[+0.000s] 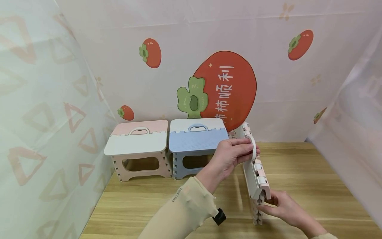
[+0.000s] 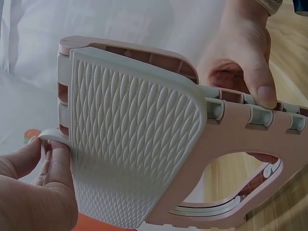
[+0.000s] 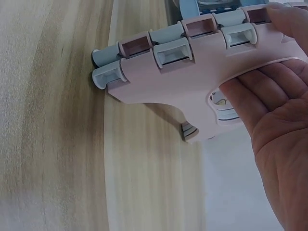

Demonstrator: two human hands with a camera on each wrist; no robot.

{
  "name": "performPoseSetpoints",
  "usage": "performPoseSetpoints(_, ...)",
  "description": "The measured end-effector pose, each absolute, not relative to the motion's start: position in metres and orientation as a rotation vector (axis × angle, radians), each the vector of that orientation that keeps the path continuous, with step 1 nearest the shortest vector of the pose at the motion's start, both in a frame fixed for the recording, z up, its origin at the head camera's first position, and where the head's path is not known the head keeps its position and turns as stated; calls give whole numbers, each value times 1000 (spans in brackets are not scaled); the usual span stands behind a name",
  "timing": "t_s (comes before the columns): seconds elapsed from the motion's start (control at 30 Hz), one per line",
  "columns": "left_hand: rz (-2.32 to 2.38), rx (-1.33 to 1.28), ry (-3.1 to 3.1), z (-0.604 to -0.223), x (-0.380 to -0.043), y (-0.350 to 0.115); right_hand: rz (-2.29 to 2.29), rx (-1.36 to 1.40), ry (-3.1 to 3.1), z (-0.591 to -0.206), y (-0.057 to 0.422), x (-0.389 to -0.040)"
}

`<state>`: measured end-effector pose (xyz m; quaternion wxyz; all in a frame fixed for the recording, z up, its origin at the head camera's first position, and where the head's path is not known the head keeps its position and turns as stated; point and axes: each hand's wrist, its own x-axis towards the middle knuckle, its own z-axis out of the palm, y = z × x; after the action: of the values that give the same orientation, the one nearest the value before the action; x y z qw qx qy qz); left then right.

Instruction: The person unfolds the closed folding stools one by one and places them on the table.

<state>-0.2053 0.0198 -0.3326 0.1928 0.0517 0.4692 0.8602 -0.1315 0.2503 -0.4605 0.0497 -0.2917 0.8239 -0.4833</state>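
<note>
A pink-and-white folding stool [image 1: 252,181] stands on edge, folded nearly flat, right of the middle of the table. My left hand [image 1: 228,156] pinches its white carry handle [image 2: 53,135] between thumb and fingers. Lower down and nearer, my right hand [image 1: 285,207] grips the pink leg panel [image 3: 207,62]. Its thumb lies over the hinged edge, while the fingers reach into the oval opening. In the left wrist view, the white textured seat half [image 2: 134,130] faces the camera. Part of the right hand's fingers is hidden behind the leg panel.
Two unfolded stools stand side by side at the back left: a pink-and-white one [image 1: 135,144] and a blue-and-white one [image 1: 198,141]. Behind the wooden tabletop [image 1: 310,186] hangs a cloth backdrop [image 1: 113,59] with printed persimmons. More cloth [image 1: 358,132] bounds the right side.
</note>
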Motion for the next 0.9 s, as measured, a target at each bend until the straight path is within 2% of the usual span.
performPoseSetpoints(0.43,2423,197,1271,-333,-206,22,-1555,-784,2501,-466,242,-130)
performPoseSetpoints(0.9,2450,193,1251,-335,-203,26,-1626,-813,2516,-475,235,-129)
